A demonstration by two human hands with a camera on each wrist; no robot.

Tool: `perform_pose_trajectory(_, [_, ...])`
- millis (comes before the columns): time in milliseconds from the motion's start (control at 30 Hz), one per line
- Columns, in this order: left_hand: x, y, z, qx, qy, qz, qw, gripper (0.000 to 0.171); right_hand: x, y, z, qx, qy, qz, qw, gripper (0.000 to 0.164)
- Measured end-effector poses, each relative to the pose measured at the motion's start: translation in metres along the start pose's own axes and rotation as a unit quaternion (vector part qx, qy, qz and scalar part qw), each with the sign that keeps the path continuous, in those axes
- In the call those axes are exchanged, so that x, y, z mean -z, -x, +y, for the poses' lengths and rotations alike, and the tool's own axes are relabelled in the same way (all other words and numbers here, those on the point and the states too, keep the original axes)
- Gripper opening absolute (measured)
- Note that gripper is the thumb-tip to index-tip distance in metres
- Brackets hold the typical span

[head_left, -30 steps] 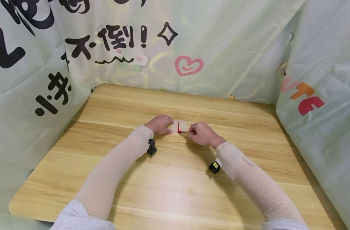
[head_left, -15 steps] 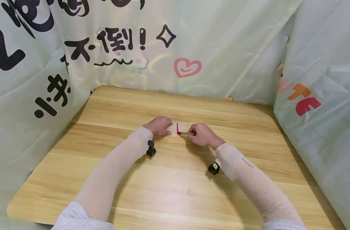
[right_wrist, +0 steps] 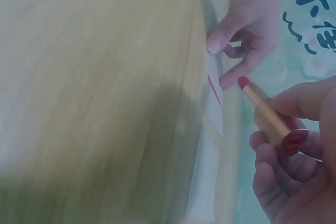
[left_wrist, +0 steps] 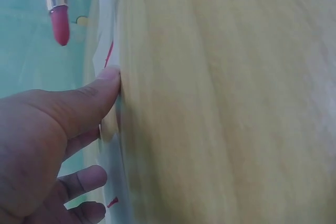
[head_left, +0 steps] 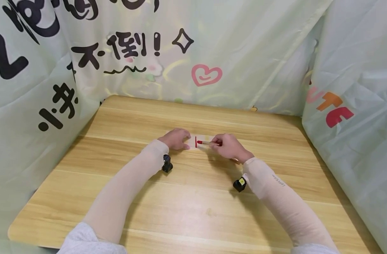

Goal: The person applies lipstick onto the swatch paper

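On the far half of the worktop (head_left: 187, 211), the left hand (head_left: 177, 138), thumb and fingers spread, rested on a pale strip (right_wrist: 203, 174), seemingly to steady it, while the right hand (head_left: 230, 146) pinched a lipstick (head_left: 209, 143) by its tube (right_wrist: 266, 112), leaving the protruding red bullet (right_wrist: 243, 82) free near the strip's red line (head_left: 195, 142).

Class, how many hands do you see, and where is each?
2: the left hand has its thumb on the paper strip; the right hand holds the lipstick. No others show.

Pale printed curtains (head_left: 260, 46) behind and beside wood-grain table (head_left: 187, 208)
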State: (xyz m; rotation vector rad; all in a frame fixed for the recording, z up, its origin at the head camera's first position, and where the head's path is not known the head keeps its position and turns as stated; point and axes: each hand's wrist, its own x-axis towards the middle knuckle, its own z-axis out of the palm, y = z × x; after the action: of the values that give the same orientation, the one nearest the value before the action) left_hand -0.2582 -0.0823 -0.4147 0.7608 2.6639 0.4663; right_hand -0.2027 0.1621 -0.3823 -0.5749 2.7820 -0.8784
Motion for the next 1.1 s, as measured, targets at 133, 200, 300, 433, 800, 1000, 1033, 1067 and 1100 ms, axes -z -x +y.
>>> perform_pose_trajectory(133, [-0.001, -0.002, 0.000, 0.003, -0.001, -0.006, 1.0000, 0.052, 0.003, 0.002, 0.005, -0.016, -0.021, 0.009, 1.000, 0.018])
perform_pose_trajectory(200, [-0.001, -0.002, 0.001, 0.004, 0.002, -0.007, 1.0000, 0.052, 0.005, 0.002, 0.008, -0.023, -0.034, 0.013, 0.999, 0.019])
perform_pose_trajectory(300, [0.000, -0.002, 0.002, 0.008, 0.012, -0.007, 0.9999, 0.052, 0.010, 0.002, 0.013, -0.033, -0.050, 0.016, 0.998, 0.020])
perform_pose_trajectory(433, [0.002, -0.002, 0.004, 0.017, 0.022, -0.002, 0.9996, 0.051, 0.016, 0.003, 0.018, -0.058, -0.086, 0.013, 0.995, 0.022])
perform_pose_trajectory(800, [0.005, -0.007, 0.015, -0.003, 0.035, 0.023, 0.9991, 0.046, 0.027, 0.007, 0.040, -0.111, -0.243, 0.003, 0.964, 0.032])
perform_pose_trajectory(1000, [0.003, -0.017, 0.030, -0.017, 0.007, 0.033, 0.9993, 0.048, 0.032, 0.010, 0.051, -0.130, -0.253, 0.011, 0.959, 0.032])
perform_pose_trajectory(1033, [0.002, -0.019, 0.032, -0.018, 0.007, 0.033, 0.9993, 0.049, 0.033, 0.011, 0.053, -0.133, -0.254, 0.012, 0.958, 0.032])
perform_pose_trajectory(1067, [0.002, -0.020, 0.035, -0.017, 0.008, 0.032, 0.9993, 0.049, 0.034, 0.012, 0.054, -0.137, -0.254, 0.012, 0.957, 0.032])
perform_pose_trajectory(1100, [0.001, -0.022, 0.038, -0.018, 0.008, 0.031, 0.9993, 0.049, 0.034, 0.012, 0.056, -0.140, -0.254, 0.012, 0.957, 0.032])
